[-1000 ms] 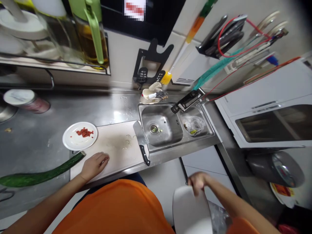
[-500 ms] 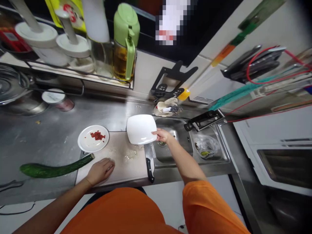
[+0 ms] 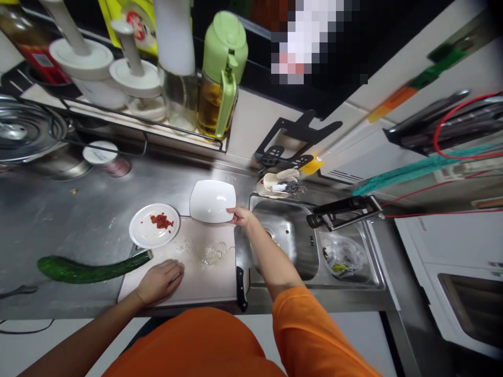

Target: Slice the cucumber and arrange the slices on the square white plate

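My right hand [image 3: 240, 215] grips the near right edge of a white squarish dish [image 3: 210, 199], holding it over the back of the cutting board [image 3: 200, 283]. My left hand [image 3: 162, 280] rests on the board's left part, holding nothing, its fingers lying fairly flat. Clear, thin scraps [image 3: 217, 253] lie on the board between my hands. Behind my left hand, a round white plate [image 3: 137, 235] holds small red pieces [image 3: 162, 221]. To its left lies a long green cucumber [image 3: 90, 268], its cut tip over the board. A black-handled knife [image 3: 241, 283] lies along the board's right edge.
A steel sink [image 3: 301, 251] is at the right, with a plastic bag [image 3: 341, 254] on its far side and a black device [image 3: 341, 212] above. Along the back stand an oil bottle [image 3: 222, 73], jars on a rack, a lidded tub [image 3: 106, 158] and a pot [image 3: 58, 162].
My right hand has moved left with the white dish, away from the sink and over the back of the board. My left hand stays on the board. The view has shifted a little.
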A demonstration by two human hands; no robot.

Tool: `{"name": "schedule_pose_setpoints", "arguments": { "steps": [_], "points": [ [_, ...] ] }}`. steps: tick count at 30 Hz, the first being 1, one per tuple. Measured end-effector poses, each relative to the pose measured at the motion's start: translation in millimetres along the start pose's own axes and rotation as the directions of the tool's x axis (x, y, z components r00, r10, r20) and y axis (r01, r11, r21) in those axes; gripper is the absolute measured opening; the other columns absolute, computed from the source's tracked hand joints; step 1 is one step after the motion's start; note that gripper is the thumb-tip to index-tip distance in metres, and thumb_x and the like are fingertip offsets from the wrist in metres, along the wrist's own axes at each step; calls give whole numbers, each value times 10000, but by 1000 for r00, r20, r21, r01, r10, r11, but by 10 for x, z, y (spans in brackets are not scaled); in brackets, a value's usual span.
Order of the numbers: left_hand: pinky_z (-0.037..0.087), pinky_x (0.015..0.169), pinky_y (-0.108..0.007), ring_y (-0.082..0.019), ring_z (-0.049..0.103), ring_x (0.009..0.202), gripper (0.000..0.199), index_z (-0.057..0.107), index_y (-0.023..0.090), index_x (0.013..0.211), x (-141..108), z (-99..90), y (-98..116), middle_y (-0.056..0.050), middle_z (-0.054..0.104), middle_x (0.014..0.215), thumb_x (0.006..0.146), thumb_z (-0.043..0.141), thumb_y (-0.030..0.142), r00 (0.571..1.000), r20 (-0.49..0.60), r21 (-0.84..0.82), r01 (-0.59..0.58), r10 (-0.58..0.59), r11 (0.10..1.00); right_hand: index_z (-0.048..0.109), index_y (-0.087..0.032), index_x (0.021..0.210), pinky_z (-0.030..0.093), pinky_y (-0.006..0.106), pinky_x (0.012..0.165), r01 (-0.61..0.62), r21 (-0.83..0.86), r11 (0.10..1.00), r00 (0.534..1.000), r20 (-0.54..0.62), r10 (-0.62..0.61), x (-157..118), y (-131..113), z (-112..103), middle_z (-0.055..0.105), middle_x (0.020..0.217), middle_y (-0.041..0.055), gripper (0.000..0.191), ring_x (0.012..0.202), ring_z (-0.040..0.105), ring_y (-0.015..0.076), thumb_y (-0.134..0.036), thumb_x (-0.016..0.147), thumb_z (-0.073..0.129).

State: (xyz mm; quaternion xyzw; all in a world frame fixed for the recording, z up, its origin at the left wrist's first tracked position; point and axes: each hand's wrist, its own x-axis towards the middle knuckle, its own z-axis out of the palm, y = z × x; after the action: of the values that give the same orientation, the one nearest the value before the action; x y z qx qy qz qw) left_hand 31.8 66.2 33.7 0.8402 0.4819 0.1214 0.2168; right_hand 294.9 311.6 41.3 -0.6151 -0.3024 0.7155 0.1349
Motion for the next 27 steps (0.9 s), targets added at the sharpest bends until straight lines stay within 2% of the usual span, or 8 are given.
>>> {"name": "schedule_pose_setpoints", "arguments": {
  "steps": [7, 11, 14, 16, 19, 23, 25, 27],
  "points": [
    [461, 769, -295, -174, 576, 818, 199, 609, 212, 881, -8, 4, -6, -51, 619, 832, 901, 432, 300, 999, -41, -12, -3, 2, 1000, 604, -94, 1051, 559, 290, 637, -28, -351, 936, 969, -240, -61, -14, -36, 42, 692, 834, 94, 326, 716, 649, 180, -188, 747, 671],
    [461, 756, -288, -171, 583, 815, 215, 614, 207, 871, -11, 0, -2, -48, 624, 827, 906, 424, 301, 999, -54, 22, -2, 3, 1000, 658, -91, 822, 519, 336, 735, -78, -556, 827, 921, -358, -154, -47, -85, 41, 679, 834, 149, 322, 834, 644, 273, -289, 605, 789],
    [461, 754, -285, -170, 587, 815, 216, 617, 205, 879, -15, -5, 3, -48, 627, 823, 907, 425, 298, 998, -63, 53, -10, 14, 999, 645, -125, 730, 482, 320, 803, -67, -651, 757, 888, -384, -252, -128, -146, 28, 677, 897, 147, 295, 949, 612, 288, -307, 563, 805],
    [464, 753, -285, -170, 589, 815, 216, 619, 205, 885, -19, -7, 7, -46, 626, 816, 907, 426, 300, 998, -63, 62, -9, 13, 998, 630, -144, 674, 465, 284, 809, -38, -691, 722, 873, -375, -312, -257, -183, -59, 682, 871, 120, 218, 952, 609, 260, -267, 578, 781],
    [471, 755, -285, -172, 596, 830, 229, 624, 205, 883, -25, -7, 8, -44, 631, 820, 908, 422, 311, 998, -62, 52, 3, 0, 999, 611, -160, 629, 461, 233, 760, 18, -718, 695, 852, -354, -387, -615, -150, -374, 679, 746, 64, 114, 843, 630, 197, -227, 657, 699],
    [486, 785, -289, -170, 605, 856, 250, 637, 206, 892, -42, 12, -17, -48, 656, 872, 916, 411, 310, 998, -60, 59, 8, -5, 998, 652, -159, 683, 484, 210, 685, 28, -680, 733, 826, -397, -400, -1252, 253, -864, 696, 745, 76, 340, 793, 647, 159, -399, 844, 472],
    [494, 804, -291, -170, 612, 877, 257, 646, 207, 912, -60, 35, -33, -51, 669, 901, 918, 413, 316, 997, -77, 55, 16, -12, 998, 677, -143, 684, 489, 236, 746, -24, -659, 752, 815, -448, -367, -1498, 577, -973, 709, 847, 122, 449, 919, 636, 172, -441, 864, 393],
    [498, 836, -295, -169, 618, 902, 268, 655, 209, 937, -78, 47, -19, -54, 678, 926, 920, 413, 323, 994, -107, 28, 20, -17, 999, 714, -128, 804, 459, 355, 872, -146, -647, 748, 784, -536, -311, -1644, 871, -995, 664, 1086, 161, 383, 1143, 536, 237, -434, 819, 484]
  ]
}}
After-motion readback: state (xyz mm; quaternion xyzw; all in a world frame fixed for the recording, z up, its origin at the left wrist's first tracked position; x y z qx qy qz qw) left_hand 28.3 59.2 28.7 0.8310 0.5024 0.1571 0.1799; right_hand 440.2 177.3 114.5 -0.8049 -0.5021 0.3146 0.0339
